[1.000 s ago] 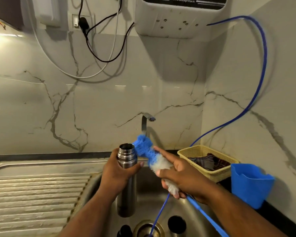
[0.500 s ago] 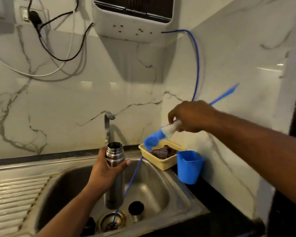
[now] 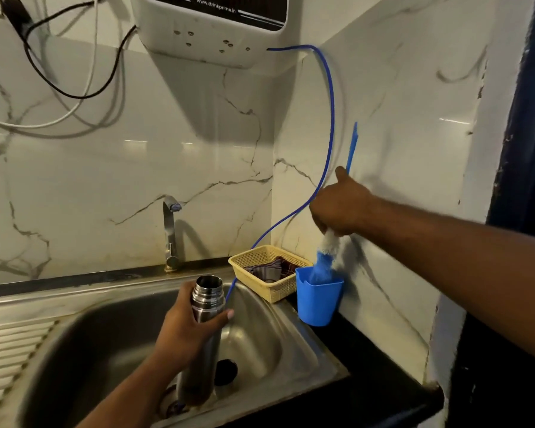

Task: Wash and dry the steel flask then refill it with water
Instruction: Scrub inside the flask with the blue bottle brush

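Steel flask [image 3: 207, 299] in left hand [image 3: 186, 332]

Yellow basket [image 3: 278, 291] w/ cloth [image 3: 267, 270] just beside blue cup [image 3: 317, 304], rt of tap [image 3: 169, 233].

It was a home kitchen. A steel sink [image 3: 266, 335] sat at 6 o'clock, a tap [image 3: 169, 236] behind it, and a white water filter [image 3: 217, 29] hung at 12 o'clock.

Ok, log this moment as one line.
left hand: grips flask over sink | right hand: grips brush, tip in blue cup | flask: no cap
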Motion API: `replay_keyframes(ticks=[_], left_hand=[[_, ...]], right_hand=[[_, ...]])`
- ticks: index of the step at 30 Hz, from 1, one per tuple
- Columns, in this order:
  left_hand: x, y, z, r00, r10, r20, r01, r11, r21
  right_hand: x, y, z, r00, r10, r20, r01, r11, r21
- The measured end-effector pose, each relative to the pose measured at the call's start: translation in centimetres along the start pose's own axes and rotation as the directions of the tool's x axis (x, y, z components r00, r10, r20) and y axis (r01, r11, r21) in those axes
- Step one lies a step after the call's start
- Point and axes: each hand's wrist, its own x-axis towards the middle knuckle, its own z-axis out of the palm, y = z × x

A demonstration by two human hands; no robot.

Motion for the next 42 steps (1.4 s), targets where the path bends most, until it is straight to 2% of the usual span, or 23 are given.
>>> replay_keyframes(ticks=[7, 11, 22, 27, 29, 31, 33, 37, 39, 42], left_hand=[[0.4, -0.5, -0.5, 1.0, -0.006, 0.022, 0.006, 1.0, 0.008], [0.7, -0.6, -0.6, 1.0, -0.01, 0.021, 0.009, 1.0, 0.023], [0.5, -0.5, -0.9, 0.999, 0.006, 0.044, -0.007, 0.999, 0.033], [0.4, -0.5, -1.0, 0.999, 0.014, 0.048, -0.016, 0.999, 0.034], [0.5, -0.6, -1.2, 0.999, 0.018, 0.042, -0.019, 1.0, 0.023], [0.5, -0.4, -1.6, 0.999, 0.022, 0.032, -0.023, 1.0, 0.016], [0.4, -0.1, -2.0, 0.999, 0.023, -0.022, -0.023, 1.0, 0.01], [1.4, 0.6, -4.2, 0.982, 0.049, -0.18, -0.043, 0.998, 0.036], [2.2, 0.8, -6.2, 0.97, 0.082, -0.227, -0.067, 0.995, 0.073], [2.7, 0.3, -9.0, 0.954, 0.14, -0.264, -0.099, 0.982, 0.162]], right_hand=[[1.3, -2.9, 2.3, 0.994, -0.061, 0.092, 0.056, 0.997, 0.058], [1.7, -1.9, 2.0, 0.994, -0.074, 0.086, 0.069, 0.996, 0.055], [1.1, 2.6, -2.0, 0.993, 0.054, 0.106, -0.061, 0.996, 0.064], [0.5, 1.8, -2.3, 0.991, 0.103, 0.084, -0.101, 0.994, -0.028], [0.4, 2.5, -3.5, 0.984, 0.157, 0.085, -0.158, 0.987, 0.007], [0.4, 3.8, -5.0, 0.974, 0.205, 0.095, -0.218, 0.965, 0.145], [0.3, 4.7, -6.0, 0.972, 0.218, 0.088, -0.235, 0.906, 0.352], [0.3, 3.2, -7.3, 0.985, 0.173, -0.023, -0.107, 0.703, 0.703], [0.3, 0.8, -7.3, 0.98, 0.19, -0.053, -0.058, 0.531, 0.845], [0.3, -3.2, -6.3, 0.985, 0.171, -0.023, -0.01, 0.192, 0.981]])
